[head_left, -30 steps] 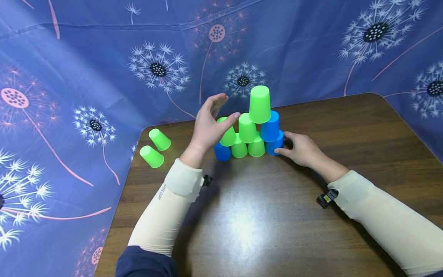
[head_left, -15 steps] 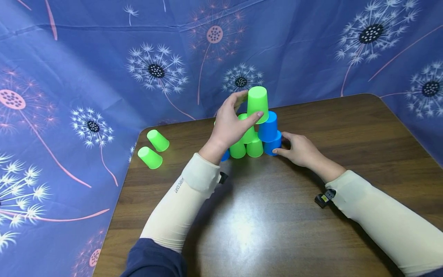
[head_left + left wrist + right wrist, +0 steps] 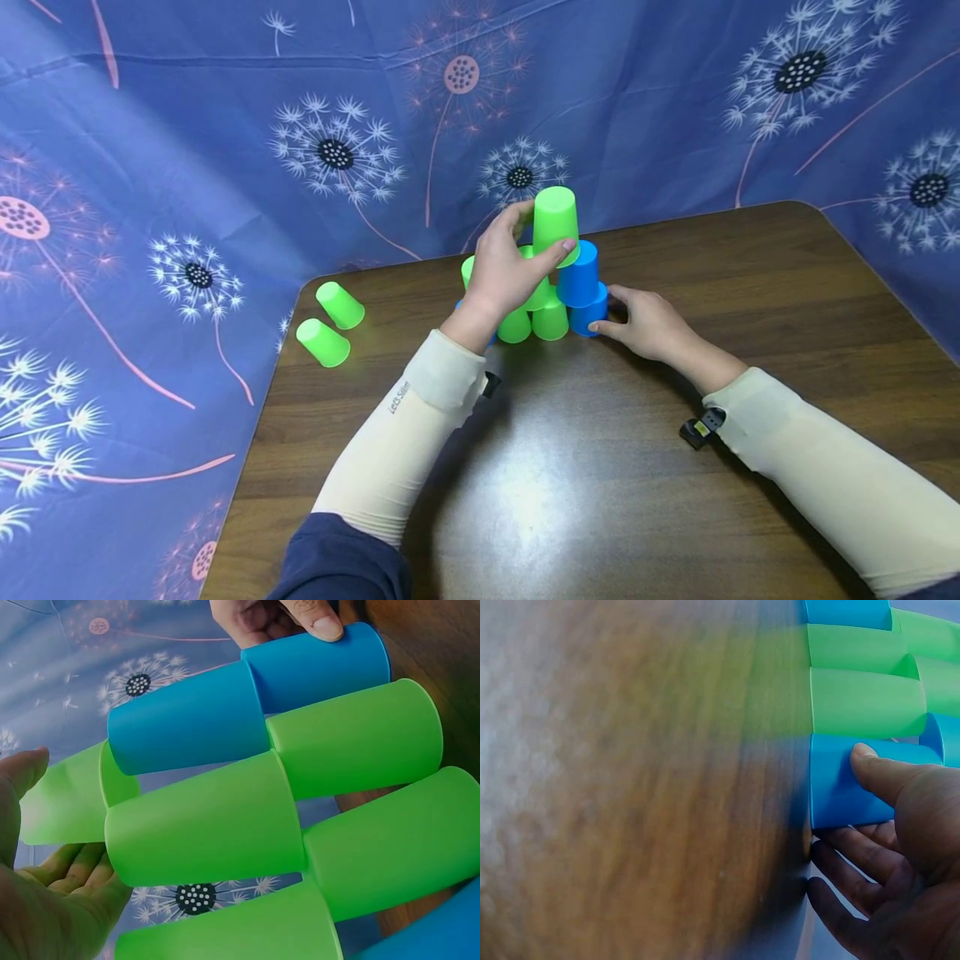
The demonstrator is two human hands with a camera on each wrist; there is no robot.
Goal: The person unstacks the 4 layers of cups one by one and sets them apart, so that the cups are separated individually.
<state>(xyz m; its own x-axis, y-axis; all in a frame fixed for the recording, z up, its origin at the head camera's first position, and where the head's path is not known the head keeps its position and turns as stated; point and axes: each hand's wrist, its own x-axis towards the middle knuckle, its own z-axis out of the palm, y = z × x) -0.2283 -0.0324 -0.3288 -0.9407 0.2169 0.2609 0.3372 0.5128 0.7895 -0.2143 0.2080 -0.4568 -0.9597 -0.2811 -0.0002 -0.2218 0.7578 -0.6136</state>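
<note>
Upside-down cups form a stack. Its top green cup (image 3: 555,215) rests across a middle-row green cup (image 3: 202,825) and the blue cup (image 3: 578,275) beside it. My left hand (image 3: 498,271) holds the top cup between thumb and fingers; in the left wrist view, that cup (image 3: 64,795) lies between them. At the stack's lower right, my right hand (image 3: 651,327) pinches the bottom blue cup (image 3: 587,317), its thumb on the near side, as the right wrist view shows on the same cup (image 3: 847,784). My left hand and wrist partly hide the stack's left cups.
Two more green cups (image 3: 341,305) (image 3: 323,342) lie tilted in view at the left of the wooden table (image 3: 600,467). A blue cloth (image 3: 637,108) with dandelion prints hangs behind the table and at its left side.
My left hand has moved right from beside the stack's left cups and has taken hold of the top green cup. The right hand keeps its pinch on the bottom blue cup.
</note>
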